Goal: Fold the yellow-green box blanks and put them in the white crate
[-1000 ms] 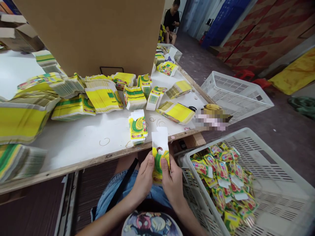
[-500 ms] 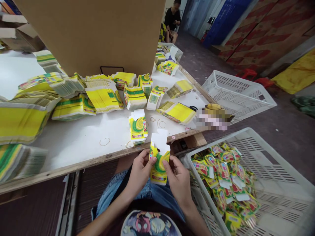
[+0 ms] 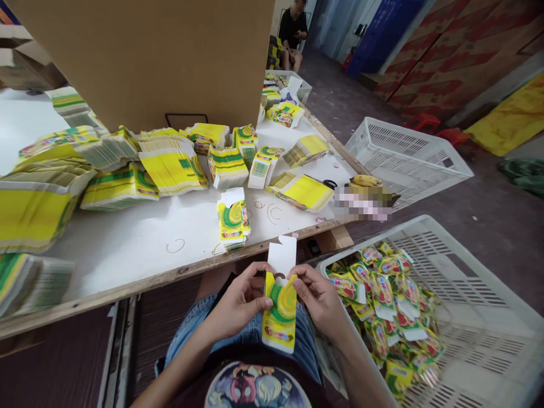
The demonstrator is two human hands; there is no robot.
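Observation:
Over my lap I hold a small yellow and green carton [image 3: 280, 309] upright, its white top flap standing open. My left hand [image 3: 240, 300] pinches its left edge and my right hand [image 3: 318, 297] pinches its right edge near the top. A short stack of flat cartons [image 3: 232, 218] of the same kind lies on the white table [image 3: 140, 246] just ahead of my hands. To my right a white plastic crate [image 3: 471, 317] holds several folded cartons [image 3: 389, 306].
Many stacks of flat yellow cartons [image 3: 170, 164] cover the table's back and left. A large cardboard box [image 3: 144, 56] stands behind them. A second white crate [image 3: 403, 158] sits upturned on the floor at right. A person [image 3: 291, 34] sits far back. Rubber bands lie on the table.
The carton has come lower and closer to my body. Both hands have shifted up to grip it near its top edges, and the white flap now stands straight.

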